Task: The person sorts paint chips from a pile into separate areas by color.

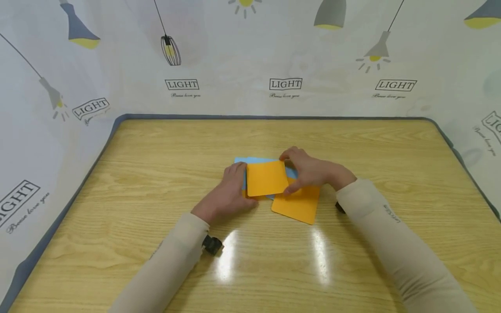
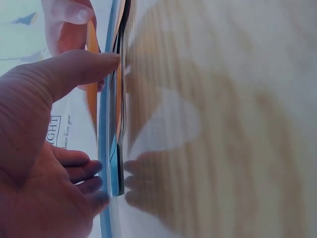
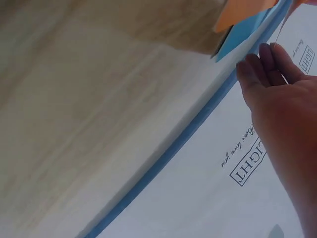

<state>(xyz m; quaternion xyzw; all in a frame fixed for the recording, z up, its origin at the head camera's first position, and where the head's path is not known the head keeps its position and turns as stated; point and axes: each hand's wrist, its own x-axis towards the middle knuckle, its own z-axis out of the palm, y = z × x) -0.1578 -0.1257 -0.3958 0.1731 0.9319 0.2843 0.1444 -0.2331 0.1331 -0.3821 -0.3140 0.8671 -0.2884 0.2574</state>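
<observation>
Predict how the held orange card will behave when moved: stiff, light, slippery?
The held card is probably light: edge-on in the left wrist view, it looks thin. It seems fairly stiff, being nearly flat though lifted. It looks smooth, so may slide easily.

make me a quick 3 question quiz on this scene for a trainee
1. Which hand grips the raised orange card?
2. Which word is printed on the backdrop?
A) LAMP
B) LIGHT
C) GLOW
3. True or false: every card in view is orange.

Key:
1. The right hand.
2. B.
3. False; a blue card shows too.
</observation>
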